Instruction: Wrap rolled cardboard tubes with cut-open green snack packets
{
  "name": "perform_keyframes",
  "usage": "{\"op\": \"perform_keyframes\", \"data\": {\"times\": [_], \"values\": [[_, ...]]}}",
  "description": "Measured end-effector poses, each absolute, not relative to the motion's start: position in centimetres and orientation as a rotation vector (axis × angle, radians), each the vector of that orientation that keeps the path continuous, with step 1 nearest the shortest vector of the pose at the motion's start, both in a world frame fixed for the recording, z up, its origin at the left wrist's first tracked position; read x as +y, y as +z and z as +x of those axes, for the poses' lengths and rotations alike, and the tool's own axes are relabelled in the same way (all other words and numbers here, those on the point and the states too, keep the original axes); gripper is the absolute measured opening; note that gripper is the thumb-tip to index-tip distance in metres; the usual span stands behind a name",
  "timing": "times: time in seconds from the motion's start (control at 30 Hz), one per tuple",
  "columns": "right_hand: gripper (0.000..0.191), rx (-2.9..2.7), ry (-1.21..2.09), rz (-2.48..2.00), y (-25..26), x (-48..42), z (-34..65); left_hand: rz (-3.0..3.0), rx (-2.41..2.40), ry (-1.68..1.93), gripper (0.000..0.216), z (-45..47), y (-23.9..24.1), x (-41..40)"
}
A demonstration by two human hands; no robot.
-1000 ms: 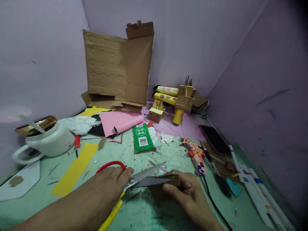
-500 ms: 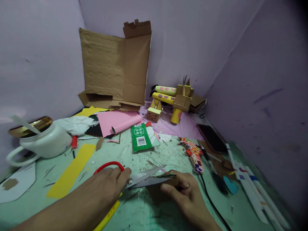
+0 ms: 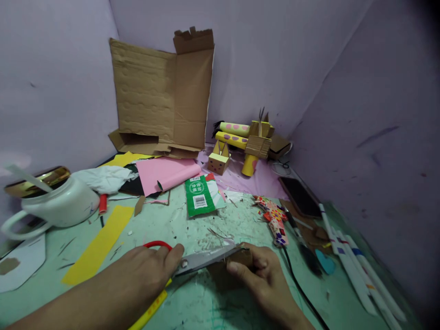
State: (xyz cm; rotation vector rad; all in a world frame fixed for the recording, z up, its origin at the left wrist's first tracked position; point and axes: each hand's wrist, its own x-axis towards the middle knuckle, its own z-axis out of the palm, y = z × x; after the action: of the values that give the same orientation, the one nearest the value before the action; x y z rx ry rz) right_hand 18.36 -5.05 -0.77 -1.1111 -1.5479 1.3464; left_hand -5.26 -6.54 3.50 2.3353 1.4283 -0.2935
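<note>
My left hand point(image 3: 144, 275) grips red-handled scissors point(image 3: 202, 259), thumb by the pivot, blades closed and pointing right. My right hand point(image 3: 264, 279) pinches a small brown piece of cardboard point(image 3: 237, 261) right at the blade tips, low over the green cutting mat point(image 3: 206, 302). A yellow ruler point(image 3: 149, 311) lies under my left hand. Part of the cardboard piece is hidden by my fingers.
A white mug point(image 3: 55, 206) stands at left beside a yellow paper strip point(image 3: 99, 243). Pink paper point(image 3: 168, 174), a green packet point(image 3: 199, 195) and a tall cardboard sheet point(image 3: 161, 96) lie behind. Cardboard crafts point(image 3: 244, 142), a phone point(image 3: 300, 197), a black cable point(image 3: 302, 288) and white tubes point(image 3: 357, 275) sit at right.
The scissor blades have closed on the cardboard piece. Both hands have slipped slightly lower in view as the camera drifted right.
</note>
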Motion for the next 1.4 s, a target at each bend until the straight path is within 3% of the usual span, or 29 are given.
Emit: {"op": "perform_keyframes", "data": {"times": [0.13,0.3,0.5,0.87,1.3,1.4], "values": [[0.025,-1.549,1.346,-1.084,-0.7,-5.0,18.2,2.324,1.461,-0.158,0.062,-5.6,3.4,-6.8],[0.014,-1.647,1.334,-1.102,-0.3,-5.0,17.9,2.341,1.399,-0.025,0.06,-5.0,4.7,-6.7],[0.023,-1.702,1.241,-1.093,0.0,-5.2,17.6,2.32,1.556,-0.32,0.064,-3.1,5.7,-6.5],[0.024,-1.672,1.271,-1.097,-0.3,-5.3,17.6,2.383,1.528,-0.54,0.071,-1.9,6.7,-6.2],[0.032,-1.496,1.337,-1.088,-0.2,-4.8,17.4,2.427,1.466,-0.146,0.061,-4.0,4.1,-7.1],[0.032,-1.362,1.474,-1.106,-0.1,-4.3,17.5,2.311,1.438,0.062,0.045,-4.3,3.9,-6.3]]}}
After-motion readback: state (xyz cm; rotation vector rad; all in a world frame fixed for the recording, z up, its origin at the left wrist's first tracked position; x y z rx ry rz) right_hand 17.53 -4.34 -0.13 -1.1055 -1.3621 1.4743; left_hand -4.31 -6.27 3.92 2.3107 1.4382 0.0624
